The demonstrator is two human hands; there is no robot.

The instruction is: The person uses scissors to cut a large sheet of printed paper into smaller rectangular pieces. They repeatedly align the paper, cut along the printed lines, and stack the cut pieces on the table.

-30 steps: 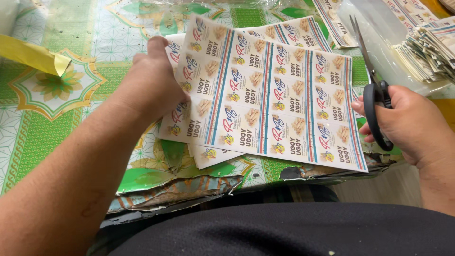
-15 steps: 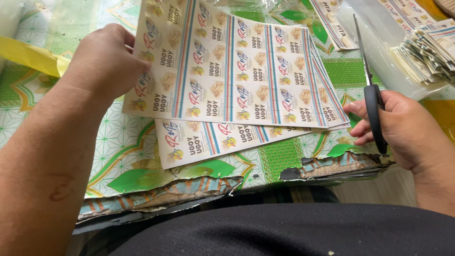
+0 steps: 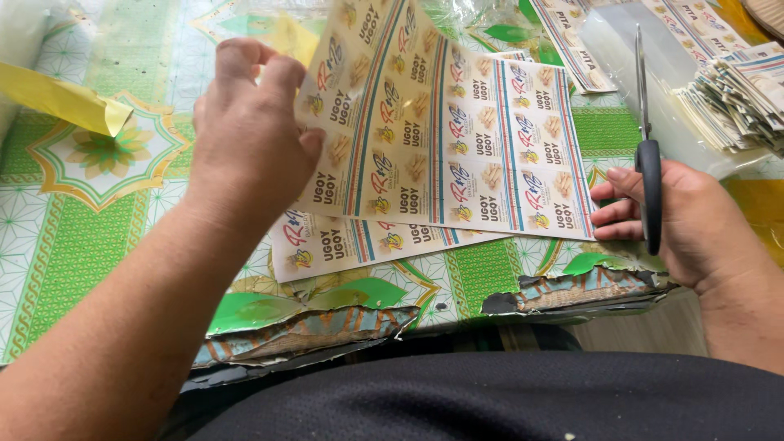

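Dark cloth (image 3: 506, 400) filled the nearest edge of the view, and just beyond it ran the torn front rim of the table (image 3: 327, 322), its green patterned cover peeling there. The left hand (image 3: 245, 147) was raised over the table with its grip clamped on the left edge of a printed label sheet (image 3: 457, 139), thumb on the near face and fingers behind, so the sheet tilted up and away from the hand to the right. Beneath it a second sheet (image 3: 343, 245) lay flat on the table, its near edge showing below the lifted one. The right hand (image 3: 686, 220) rested at the sheet's lower right corner, fingertips touching that corner, while its grip was closed around the black handles of scissors (image 3: 648, 171), whose blades were together and pointed away from the person. Farther left, a folded yellow strip (image 3: 65, 98) lay on the table. Farther right, a stack of cut labels (image 3: 735, 106) sat in clear plastic, with more label strips (image 3: 572, 41) lying flat at the far edge.
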